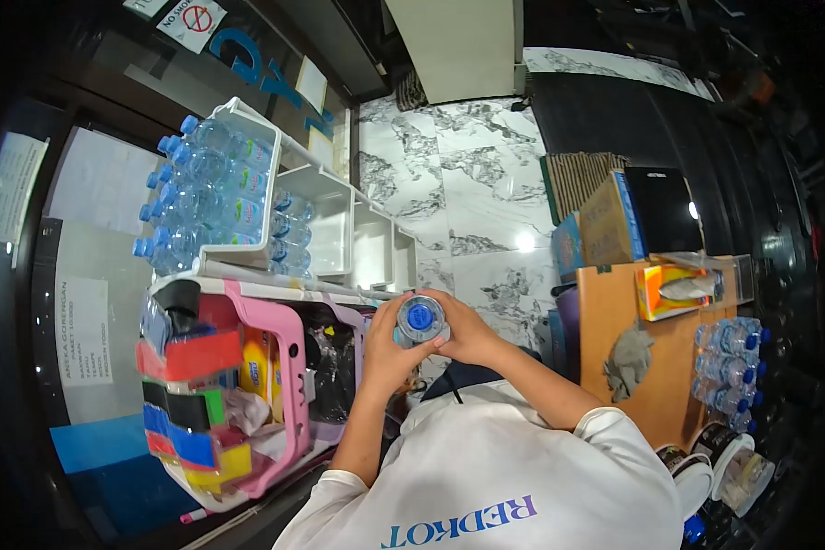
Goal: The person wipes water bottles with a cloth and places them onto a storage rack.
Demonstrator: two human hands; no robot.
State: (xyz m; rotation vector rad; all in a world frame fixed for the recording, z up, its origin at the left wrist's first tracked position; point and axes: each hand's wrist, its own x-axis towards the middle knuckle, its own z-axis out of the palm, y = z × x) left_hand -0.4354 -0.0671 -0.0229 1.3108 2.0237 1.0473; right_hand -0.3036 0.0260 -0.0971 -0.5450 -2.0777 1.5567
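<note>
Between both hands stands a clear water bottle (408, 305), seen from above, its blue cap (420, 317) pointing up toward me. My left hand (389, 344) wraps the bottle's left side. From the other side my right hand (460, 328) closes around it. The thumbs come together at the near side of the bottle. Just left of my hands is a white tiered rack (313, 188), with several blue-capped water bottles (213, 197) packed in its top tier and more bottles (291, 234) in the tier below.
A pink-framed shelf unit (295, 385) with colourful packs stands close on my left. To the right, a wooden table (605, 335) carries a tissue pack (678, 291), a grey cloth (629, 362) and a cardboard box (610, 225). More bottles (729, 367) stand beyond it. The floor is marble-patterned tile (486, 174).
</note>
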